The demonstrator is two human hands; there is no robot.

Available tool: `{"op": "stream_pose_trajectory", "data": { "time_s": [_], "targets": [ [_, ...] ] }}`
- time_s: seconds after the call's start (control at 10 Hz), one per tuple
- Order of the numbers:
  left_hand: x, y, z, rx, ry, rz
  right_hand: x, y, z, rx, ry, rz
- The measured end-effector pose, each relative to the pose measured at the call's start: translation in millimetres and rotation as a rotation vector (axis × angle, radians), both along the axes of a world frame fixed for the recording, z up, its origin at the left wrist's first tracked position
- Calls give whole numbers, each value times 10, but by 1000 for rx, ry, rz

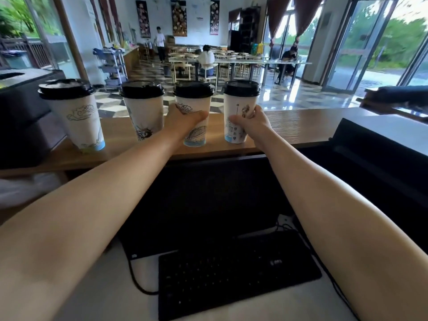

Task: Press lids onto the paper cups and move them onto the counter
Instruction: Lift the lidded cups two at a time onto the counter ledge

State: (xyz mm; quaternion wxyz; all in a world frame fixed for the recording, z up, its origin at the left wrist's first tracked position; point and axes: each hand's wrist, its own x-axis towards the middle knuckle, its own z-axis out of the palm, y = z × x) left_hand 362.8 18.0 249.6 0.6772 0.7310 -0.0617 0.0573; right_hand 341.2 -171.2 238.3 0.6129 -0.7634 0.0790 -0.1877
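Several white paper cups with line drawings and black lids stand in a row on the wooden counter. My left hand is wrapped around the third cup, whose lid is on. My right hand grips the rightmost cup, also topped by a black lid. Both held cups rest with their bases on the counter. Two more lidded cups stand to the left, one near my left hand and one further out.
A black keyboard with its cable lies on the lower white work surface below my arms. A dark monitor back rises under the counter. Dark equipment sits at the left and right. Beyond the counter is a dining hall with people.
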Motion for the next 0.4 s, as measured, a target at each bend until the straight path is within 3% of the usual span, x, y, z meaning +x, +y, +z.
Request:
{"op": "stream_pose_trajectory", "data": {
  "time_s": [0.2, 0.4],
  "targets": [
    [18, -27, -51, 130, -59, 21, -10, -48, -96, -23, -10, -6],
    [-33, -72, -129, 349, 40, 113, -159, -46, -64, -209, 98, -42]
  ]
}}
